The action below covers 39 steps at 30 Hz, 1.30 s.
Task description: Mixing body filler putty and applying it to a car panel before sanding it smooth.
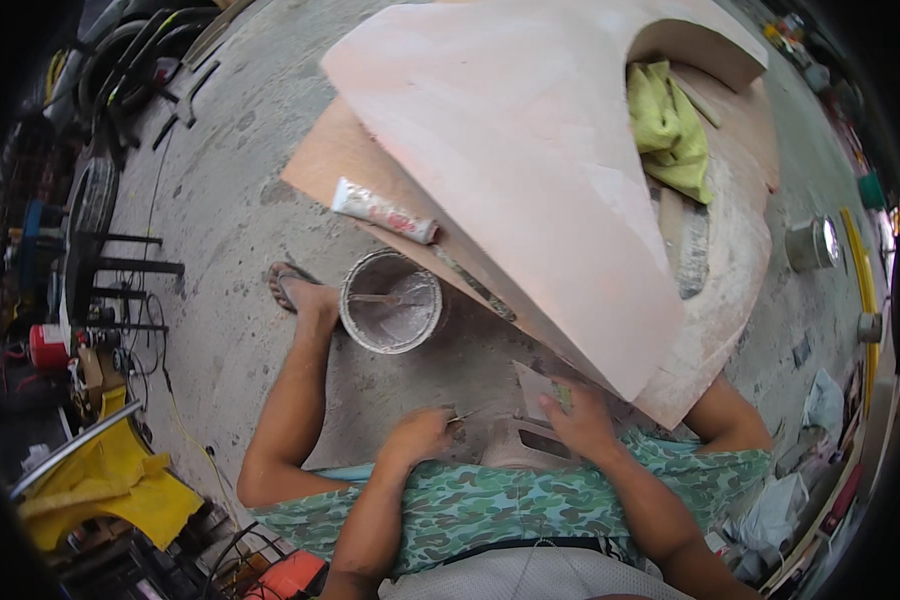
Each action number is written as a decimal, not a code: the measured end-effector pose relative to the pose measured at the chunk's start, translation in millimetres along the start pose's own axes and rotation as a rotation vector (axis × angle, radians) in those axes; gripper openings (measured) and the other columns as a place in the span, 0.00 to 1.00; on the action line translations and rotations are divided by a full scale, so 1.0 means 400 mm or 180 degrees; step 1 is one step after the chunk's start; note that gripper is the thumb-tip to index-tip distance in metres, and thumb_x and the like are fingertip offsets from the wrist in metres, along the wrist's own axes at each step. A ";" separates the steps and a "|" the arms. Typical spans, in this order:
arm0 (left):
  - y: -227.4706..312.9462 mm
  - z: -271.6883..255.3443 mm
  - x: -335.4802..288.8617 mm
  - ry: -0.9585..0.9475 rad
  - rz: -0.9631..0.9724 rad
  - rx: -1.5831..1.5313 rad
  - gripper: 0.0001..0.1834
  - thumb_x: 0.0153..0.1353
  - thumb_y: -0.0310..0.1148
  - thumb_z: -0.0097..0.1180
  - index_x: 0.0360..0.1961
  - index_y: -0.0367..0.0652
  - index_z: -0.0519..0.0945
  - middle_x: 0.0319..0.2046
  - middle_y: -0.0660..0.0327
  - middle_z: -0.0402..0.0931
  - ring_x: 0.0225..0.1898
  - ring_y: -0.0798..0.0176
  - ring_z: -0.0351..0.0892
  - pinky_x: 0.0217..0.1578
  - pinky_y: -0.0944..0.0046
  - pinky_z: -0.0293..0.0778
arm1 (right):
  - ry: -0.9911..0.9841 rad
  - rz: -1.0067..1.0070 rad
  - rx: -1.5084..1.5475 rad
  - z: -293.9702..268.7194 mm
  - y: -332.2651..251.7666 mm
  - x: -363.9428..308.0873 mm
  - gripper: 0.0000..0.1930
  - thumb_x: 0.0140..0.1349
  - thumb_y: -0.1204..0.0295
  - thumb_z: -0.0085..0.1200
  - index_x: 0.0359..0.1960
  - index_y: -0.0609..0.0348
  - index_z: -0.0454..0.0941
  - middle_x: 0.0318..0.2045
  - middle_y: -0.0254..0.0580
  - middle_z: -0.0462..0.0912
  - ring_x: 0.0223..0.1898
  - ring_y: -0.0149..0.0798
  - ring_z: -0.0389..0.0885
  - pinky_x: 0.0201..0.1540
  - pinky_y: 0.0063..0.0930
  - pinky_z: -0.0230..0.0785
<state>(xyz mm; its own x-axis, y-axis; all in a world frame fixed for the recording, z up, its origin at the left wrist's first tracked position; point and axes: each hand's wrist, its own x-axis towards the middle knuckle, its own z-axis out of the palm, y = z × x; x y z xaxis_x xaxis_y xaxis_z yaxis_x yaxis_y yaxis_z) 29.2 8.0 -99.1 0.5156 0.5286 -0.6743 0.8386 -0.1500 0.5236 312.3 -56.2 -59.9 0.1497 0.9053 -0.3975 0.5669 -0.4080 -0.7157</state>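
I squat over a concrete floor. My left hand (417,433) pinches a thin pointed tool (468,413), its tip aimed toward a small flat scraper plate (537,386). My right hand (576,420) grips that plate against the lower edge of a large pale pink curved body panel (530,170). Between my knees lies a pinkish-grey slotted piece (518,445), partly hidden by my hands. A round tin of grey-pink filler paste (391,300) with a stirring stick in it stands beside my left foot (305,292).
A white squeeze tube (384,212) lies on a brown board (342,160) under the panel. A yellow-green rag (670,130) rests on the panel's far side. A small metal can (810,243) stands at right. Tyres, cables and a yellow object clutter the left.
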 end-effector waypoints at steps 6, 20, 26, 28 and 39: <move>-0.016 0.005 -0.014 0.0045 0.0124 -0.0054 0.35 0.63 0.35 0.56 0.73 0.52 0.66 0.42 0.40 0.83 0.44 0.36 0.82 0.48 0.44 0.75 | -0.0062 0.0071 -0.0098 0.014 0.003 0.012 0.23 0.64 0.60 0.60 0.55 0.64 0.81 0.50 0.62 0.84 0.54 0.60 0.82 0.59 0.45 0.72; -0.041 0.036 0.022 -0.0641 0.0007 -0.0153 0.46 0.57 0.33 0.55 0.77 0.44 0.54 0.48 0.34 0.81 0.50 0.35 0.81 0.52 0.46 0.76 | 0.0049 -0.0223 -0.0495 0.034 0.052 -0.007 0.23 0.65 0.61 0.59 0.55 0.66 0.80 0.51 0.63 0.83 0.54 0.61 0.81 0.59 0.45 0.71; -0.017 -0.006 0.011 -0.0704 -0.0234 -0.0175 0.44 0.59 0.35 0.56 0.77 0.46 0.55 0.54 0.34 0.78 0.57 0.36 0.78 0.58 0.47 0.72 | -0.0057 -0.0255 -0.0246 0.013 0.014 0.011 0.23 0.66 0.60 0.59 0.55 0.65 0.80 0.50 0.62 0.83 0.53 0.60 0.82 0.58 0.45 0.72; 0.001 -0.021 0.007 -0.0780 -0.0323 -0.0204 0.44 0.60 0.36 0.57 0.77 0.47 0.55 0.54 0.34 0.78 0.57 0.35 0.78 0.58 0.48 0.72 | -0.0061 -0.0286 -0.0109 -0.005 0.001 0.009 0.22 0.65 0.60 0.59 0.54 0.65 0.81 0.49 0.60 0.84 0.52 0.59 0.83 0.56 0.44 0.73; -0.007 0.008 0.019 -0.0786 -0.0447 -0.0034 0.45 0.60 0.35 0.58 0.78 0.46 0.55 0.51 0.34 0.80 0.55 0.35 0.79 0.57 0.49 0.73 | 0.0127 -0.0366 0.0526 -0.021 -0.041 -0.053 0.20 0.63 0.64 0.62 0.50 0.68 0.82 0.46 0.60 0.86 0.47 0.54 0.85 0.52 0.39 0.75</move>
<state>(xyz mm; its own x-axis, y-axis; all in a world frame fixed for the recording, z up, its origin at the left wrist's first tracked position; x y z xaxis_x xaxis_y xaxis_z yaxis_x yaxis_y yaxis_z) 31.6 9.8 -107.2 0.4228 0.3238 -0.8464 0.9036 -0.0801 0.4208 306.7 -67.7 -34.9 0.1254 0.9497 -0.2871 0.4420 -0.3125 -0.8408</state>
